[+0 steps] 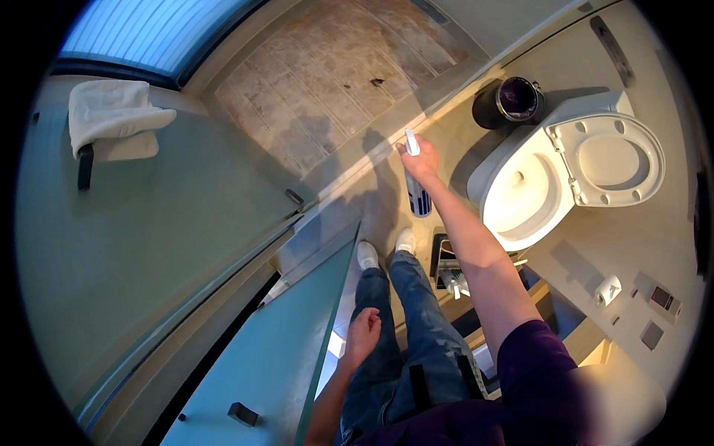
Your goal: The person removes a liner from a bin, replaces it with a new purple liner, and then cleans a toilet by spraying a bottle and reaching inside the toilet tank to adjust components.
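Observation:
Held out ahead of me, my right hand (422,159) is closed around the upper part of a spray bottle (419,199). Its white spray head (411,142) sticks up past my fingers, and the body is white with dark blue printing. The toilet (524,184) stands to the right of that hand, its seat and lid (613,160) tipped back. Lower down, my left hand (365,334) hangs before my jeans with loosely curled fingers and no object visible in it. A frosted glass door (273,368) is just left of it.
A black bin (493,106) stands beside the toilet. By my feet is a caddy (438,253) with cleaning items, partly behind my right arm. A white towel (111,120) hangs on glass at left. Past a raised sill lies a tiled floor (318,78). A paper roll (607,291) is at right.

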Available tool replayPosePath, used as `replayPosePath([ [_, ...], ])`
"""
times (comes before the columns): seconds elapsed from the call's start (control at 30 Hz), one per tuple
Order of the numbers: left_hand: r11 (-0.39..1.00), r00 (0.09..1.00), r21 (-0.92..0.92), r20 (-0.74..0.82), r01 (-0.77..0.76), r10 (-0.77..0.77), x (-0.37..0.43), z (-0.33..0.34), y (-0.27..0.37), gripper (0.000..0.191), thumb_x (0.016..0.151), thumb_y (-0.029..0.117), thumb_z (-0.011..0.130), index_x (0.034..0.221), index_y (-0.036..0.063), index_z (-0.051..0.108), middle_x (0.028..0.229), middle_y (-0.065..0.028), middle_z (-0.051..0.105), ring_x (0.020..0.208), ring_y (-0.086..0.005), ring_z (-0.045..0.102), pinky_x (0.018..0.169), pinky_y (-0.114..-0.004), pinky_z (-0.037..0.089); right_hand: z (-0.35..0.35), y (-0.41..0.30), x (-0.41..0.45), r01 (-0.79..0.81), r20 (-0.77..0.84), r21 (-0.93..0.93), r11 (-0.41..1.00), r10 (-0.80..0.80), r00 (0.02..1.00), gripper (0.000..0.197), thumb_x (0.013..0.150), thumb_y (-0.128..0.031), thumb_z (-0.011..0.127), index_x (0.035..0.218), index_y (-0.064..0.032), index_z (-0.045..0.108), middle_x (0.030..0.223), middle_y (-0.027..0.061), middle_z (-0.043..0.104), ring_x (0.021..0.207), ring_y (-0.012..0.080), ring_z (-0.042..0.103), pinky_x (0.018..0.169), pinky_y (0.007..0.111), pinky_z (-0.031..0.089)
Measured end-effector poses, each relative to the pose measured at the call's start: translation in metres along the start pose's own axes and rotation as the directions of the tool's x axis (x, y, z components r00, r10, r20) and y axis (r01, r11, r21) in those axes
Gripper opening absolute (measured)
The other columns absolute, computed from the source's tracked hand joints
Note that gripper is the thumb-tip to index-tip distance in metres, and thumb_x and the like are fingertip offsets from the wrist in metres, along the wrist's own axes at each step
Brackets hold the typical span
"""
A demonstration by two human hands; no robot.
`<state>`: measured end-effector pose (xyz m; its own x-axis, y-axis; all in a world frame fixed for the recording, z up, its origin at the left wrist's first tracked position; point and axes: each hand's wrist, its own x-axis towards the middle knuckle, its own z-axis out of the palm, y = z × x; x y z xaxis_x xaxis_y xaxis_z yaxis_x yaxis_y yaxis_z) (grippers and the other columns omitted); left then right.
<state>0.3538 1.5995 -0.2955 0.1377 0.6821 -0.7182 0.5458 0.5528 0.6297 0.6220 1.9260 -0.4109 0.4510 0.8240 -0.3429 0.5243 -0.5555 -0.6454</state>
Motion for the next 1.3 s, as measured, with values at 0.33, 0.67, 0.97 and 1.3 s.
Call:
replayPosePath([
  [0.33, 0.999, 0.999, 0.014, -0.016, 0.032, -0.032, -0.005, 0.003, -0.004, 0.023, 0.093, 0.008, 0.064, 0.115, 0.0032, 0.062, 0.094, -0.0149, 0.069, 0.086, -0.0276, 0.069, 0.077, -0.037, 0.055, -0.009, -0.005, 0.000, -0.019, -0.048, -0.035, 0.999, 0.017, 0.999, 0.031, 0.083, -0.040, 0.075, 0.098, -0.0141, 0.070, 0.092, 0.0149, 0.071, 0.089, 0.0357, 0.068, 0.078, 0.045, 0.053],
  [0.67, 1.000, 0.999, 0.007, -0.033, 0.011, -0.011, -0.004, 0.000, -0.016, 0.023, 0.093, 0.009, 0.063, 0.115, 0.0036, 0.061, 0.093, -0.0149, 0.069, 0.086, -0.0288, 0.069, 0.078, -0.038, 0.055, 0.009, -0.021, -0.004, 0.043, 0.010, 0.014, 0.999, -0.044, 0.999, 0.031, 0.082, -0.040, 0.076, 0.097, -0.0125, 0.069, 0.091, 0.0151, 0.072, 0.089, 0.0364, 0.068, 0.078, 0.046, 0.053],
  [0.97, 1.000, 0.998, 0.030, -0.058, -0.006, 0.008, -0.007, -0.004, -0.026, 0.022, 0.092, 0.010, 0.063, 0.113, 0.0040, 0.061, 0.092, -0.0142, 0.069, 0.086, -0.0297, 0.069, 0.078, -0.039, 0.055, 0.031, -0.047, -0.015, 0.163, 0.127, -0.016, 0.986, -0.160, 0.979, 0.033, 0.081, -0.042, 0.077, 0.094, -0.0130, 0.069, 0.092, 0.0155, 0.072, 0.092, 0.0382, 0.068, 0.078, 0.049, 0.054],
  [1.3, 0.999, 0.999, 0.038, -0.035, -0.006, 0.007, -0.003, -0.004, -0.041, 0.025, 0.094, 0.012, 0.066, 0.117, 0.0037, 0.061, 0.095, -0.0125, 0.070, 0.087, -0.0240, 0.070, 0.078, -0.034, 0.056, 0.039, -0.032, -0.014, 0.136, 0.118, 0.013, 0.991, -0.137, 0.984, 0.033, 0.081, -0.043, 0.076, 0.094, -0.0132, 0.068, 0.091, 0.0149, 0.072, 0.090, 0.0383, 0.069, 0.076, 0.049, 0.054],
])
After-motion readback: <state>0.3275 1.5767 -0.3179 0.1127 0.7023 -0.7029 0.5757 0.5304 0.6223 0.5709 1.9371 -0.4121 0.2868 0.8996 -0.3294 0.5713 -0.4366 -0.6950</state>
